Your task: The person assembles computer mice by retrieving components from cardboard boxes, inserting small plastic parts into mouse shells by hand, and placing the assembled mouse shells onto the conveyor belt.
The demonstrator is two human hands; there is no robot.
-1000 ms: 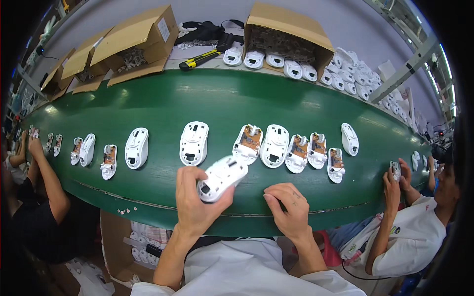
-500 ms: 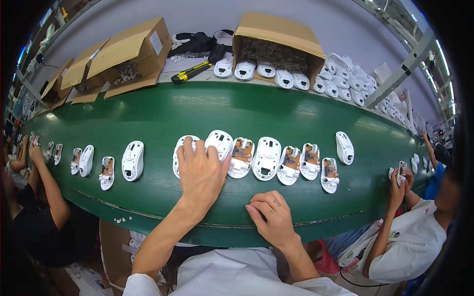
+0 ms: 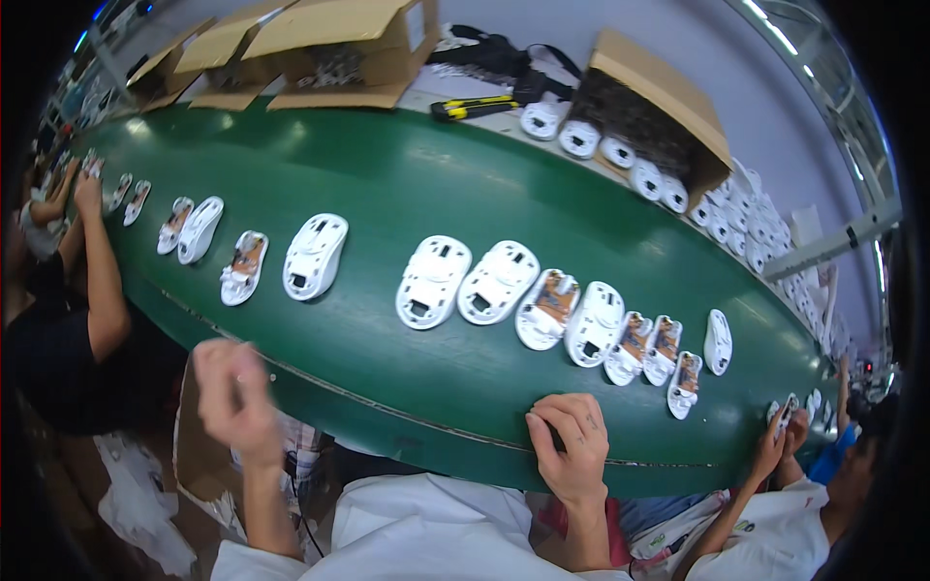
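My left hand (image 3: 232, 397) is over the belt's front edge at the left, its fingers curled and smeared by motion. A tiny pale piece (image 3: 272, 378) lies beside it. My right hand (image 3: 572, 441) rests at the front edge, right of centre, with fingers curled in; whatever it may hold is hidden. Beyond my hands lie white mouse shells, among them one mouse shell (image 3: 433, 283) and a neighbouring mouse shell (image 3: 498, 282). Right of them, a mouse base with a brown circuit board (image 3: 548, 308) sits by another white shell (image 3: 595, 324). Neither hand touches these.
More shells and board-fitted bases lie along the green belt (image 3: 387, 184). Behind it stand open cardboard boxes (image 3: 329, 39), a yellow-black cutter (image 3: 475, 107) and a pile of white shells (image 3: 741, 218). Co-workers sit at both sides; one person's hands (image 3: 783, 436) hold mouse parts.
My left hand has left the mouse shells and swung left and nearer to the front edge. My right hand stays by the edge. The view has turned, tilting the scene.
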